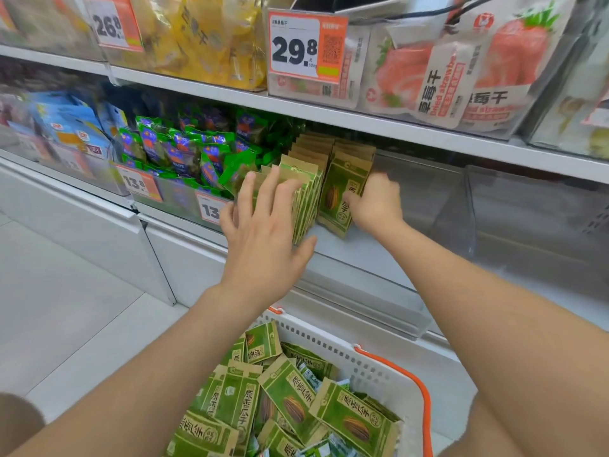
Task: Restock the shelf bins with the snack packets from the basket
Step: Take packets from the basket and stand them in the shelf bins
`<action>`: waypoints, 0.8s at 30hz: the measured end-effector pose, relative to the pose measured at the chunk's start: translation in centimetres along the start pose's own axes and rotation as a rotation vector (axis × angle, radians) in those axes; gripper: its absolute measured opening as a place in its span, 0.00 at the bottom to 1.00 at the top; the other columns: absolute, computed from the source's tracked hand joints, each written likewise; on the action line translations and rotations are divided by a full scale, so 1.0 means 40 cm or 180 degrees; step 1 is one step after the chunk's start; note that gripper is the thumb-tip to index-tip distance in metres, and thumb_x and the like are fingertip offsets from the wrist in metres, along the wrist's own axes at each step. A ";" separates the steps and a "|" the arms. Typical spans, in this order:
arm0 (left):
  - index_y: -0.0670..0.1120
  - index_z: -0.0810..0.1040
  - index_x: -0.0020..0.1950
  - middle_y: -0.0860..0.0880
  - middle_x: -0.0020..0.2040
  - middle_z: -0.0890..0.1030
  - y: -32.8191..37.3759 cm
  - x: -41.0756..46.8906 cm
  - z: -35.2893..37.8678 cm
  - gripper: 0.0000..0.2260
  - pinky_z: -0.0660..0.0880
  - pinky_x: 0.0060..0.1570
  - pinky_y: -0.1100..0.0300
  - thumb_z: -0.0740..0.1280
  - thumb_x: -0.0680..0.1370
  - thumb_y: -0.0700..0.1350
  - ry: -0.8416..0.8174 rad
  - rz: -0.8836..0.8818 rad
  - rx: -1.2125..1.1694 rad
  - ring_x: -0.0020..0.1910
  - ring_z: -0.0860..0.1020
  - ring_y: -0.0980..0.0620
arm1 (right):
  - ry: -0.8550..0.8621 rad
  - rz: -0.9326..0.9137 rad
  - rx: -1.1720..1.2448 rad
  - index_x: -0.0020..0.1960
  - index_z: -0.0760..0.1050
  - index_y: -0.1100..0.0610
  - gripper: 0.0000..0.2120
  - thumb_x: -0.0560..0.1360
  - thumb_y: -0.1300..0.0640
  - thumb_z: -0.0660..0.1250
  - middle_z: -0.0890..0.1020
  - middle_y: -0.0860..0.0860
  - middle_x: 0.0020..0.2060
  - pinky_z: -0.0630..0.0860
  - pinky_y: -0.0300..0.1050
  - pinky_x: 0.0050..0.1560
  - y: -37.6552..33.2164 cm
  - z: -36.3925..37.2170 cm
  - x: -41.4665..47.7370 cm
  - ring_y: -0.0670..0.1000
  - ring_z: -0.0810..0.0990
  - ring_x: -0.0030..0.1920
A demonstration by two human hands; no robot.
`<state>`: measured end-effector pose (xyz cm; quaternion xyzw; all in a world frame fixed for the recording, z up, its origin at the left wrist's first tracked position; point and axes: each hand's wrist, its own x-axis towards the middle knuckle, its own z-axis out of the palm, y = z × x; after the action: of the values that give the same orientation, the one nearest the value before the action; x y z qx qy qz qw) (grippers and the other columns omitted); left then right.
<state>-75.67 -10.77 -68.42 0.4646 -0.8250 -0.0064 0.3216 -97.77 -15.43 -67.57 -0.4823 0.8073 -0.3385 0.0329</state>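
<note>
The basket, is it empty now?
No, the basket holds many green snack packets in a loose pile.

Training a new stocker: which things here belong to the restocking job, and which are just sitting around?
Job: basket, loose packets in it, shelved packet rows touched by the left hand, front packet held by the right hand.
Not the job: strawberry bags, yellow bags, blue-green packets, price tag.
</note>
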 end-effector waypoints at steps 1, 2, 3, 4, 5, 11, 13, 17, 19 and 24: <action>0.55 0.64 0.78 0.52 0.83 0.59 -0.002 0.000 0.000 0.33 0.59 0.73 0.35 0.72 0.75 0.57 0.0002 0.0007 0.0000 0.83 0.51 0.43 | -0.0008 -0.0013 -0.0068 0.58 0.76 0.62 0.14 0.81 0.51 0.70 0.77 0.57 0.51 0.72 0.48 0.46 -0.010 0.002 -0.001 0.57 0.75 0.49; 0.55 0.64 0.78 0.52 0.83 0.59 -0.003 0.000 0.000 0.33 0.59 0.73 0.35 0.72 0.75 0.57 0.0004 0.0010 0.0002 0.83 0.51 0.43 | -0.0004 -0.0029 -0.0176 0.57 0.75 0.62 0.14 0.82 0.51 0.70 0.77 0.58 0.51 0.73 0.49 0.46 -0.016 0.004 -0.002 0.59 0.77 0.50; 0.55 0.63 0.78 0.52 0.84 0.58 -0.005 0.001 0.001 0.33 0.59 0.72 0.35 0.71 0.75 0.58 0.0008 0.0016 0.0010 0.83 0.51 0.43 | 0.0008 -0.0058 -0.0356 0.57 0.75 0.62 0.14 0.82 0.51 0.69 0.78 0.60 0.51 0.73 0.50 0.46 -0.018 0.005 -0.003 0.61 0.79 0.51; 0.55 0.63 0.78 0.52 0.84 0.58 -0.005 0.001 0.001 0.33 0.59 0.72 0.35 0.71 0.76 0.58 0.0008 0.0023 0.0021 0.83 0.51 0.43 | 0.0009 -0.0104 -0.0607 0.58 0.75 0.62 0.15 0.83 0.49 0.68 0.79 0.60 0.52 0.74 0.51 0.46 -0.017 0.005 -0.003 0.63 0.80 0.53; 0.55 0.63 0.78 0.51 0.84 0.58 -0.005 0.000 0.002 0.33 0.59 0.73 0.35 0.71 0.76 0.57 0.0001 0.0032 0.0027 0.84 0.51 0.43 | -0.0005 -0.0154 -0.0880 0.59 0.76 0.62 0.17 0.83 0.48 0.67 0.79 0.61 0.54 0.73 0.51 0.46 -0.015 0.002 -0.005 0.64 0.80 0.55; 0.54 0.62 0.79 0.49 0.84 0.56 -0.003 -0.005 0.004 0.33 0.59 0.74 0.35 0.71 0.78 0.56 -0.0011 0.0073 -0.0027 0.84 0.49 0.42 | -0.0193 -0.0275 -0.1178 0.61 0.76 0.61 0.16 0.83 0.48 0.67 0.79 0.61 0.55 0.75 0.53 0.46 -0.005 -0.007 -0.026 0.64 0.79 0.55; 0.53 0.62 0.79 0.48 0.84 0.56 -0.001 -0.009 0.003 0.33 0.59 0.75 0.35 0.71 0.78 0.56 0.0019 0.0090 -0.0040 0.84 0.50 0.41 | -0.0225 -0.0225 -0.1151 0.62 0.76 0.61 0.16 0.82 0.49 0.69 0.79 0.60 0.56 0.75 0.52 0.46 -0.005 -0.012 -0.035 0.64 0.80 0.56; 0.49 0.64 0.78 0.45 0.84 0.57 0.002 -0.021 0.000 0.31 0.59 0.75 0.37 0.72 0.78 0.53 0.0153 0.0233 -0.0051 0.84 0.52 0.42 | -0.0309 -0.0136 -0.1128 0.61 0.76 0.59 0.16 0.80 0.49 0.69 0.79 0.59 0.55 0.76 0.51 0.44 -0.009 -0.031 -0.047 0.63 0.81 0.53; 0.47 0.68 0.75 0.43 0.79 0.64 0.002 -0.030 -0.007 0.29 0.63 0.71 0.40 0.73 0.77 0.51 0.0320 0.0393 -0.0026 0.80 0.60 0.40 | -0.0339 -0.0171 -0.1188 0.56 0.76 0.58 0.11 0.81 0.50 0.68 0.78 0.57 0.51 0.75 0.51 0.43 -0.017 -0.048 -0.060 0.62 0.79 0.49; 0.48 0.73 0.49 0.50 0.45 0.73 -0.012 -0.070 -0.023 0.09 0.69 0.43 0.48 0.70 0.76 0.50 0.0626 0.1007 0.0084 0.45 0.71 0.45 | -0.0045 -0.0803 -0.1321 0.44 0.71 0.58 0.08 0.80 0.56 0.61 0.74 0.56 0.43 0.71 0.51 0.41 -0.066 -0.106 -0.141 0.61 0.74 0.42</action>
<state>-73.79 -8.62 -69.29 0.3317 -0.8524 0.1006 0.3915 -94.39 -9.53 -64.32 -0.5781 0.7927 -0.1635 -0.1038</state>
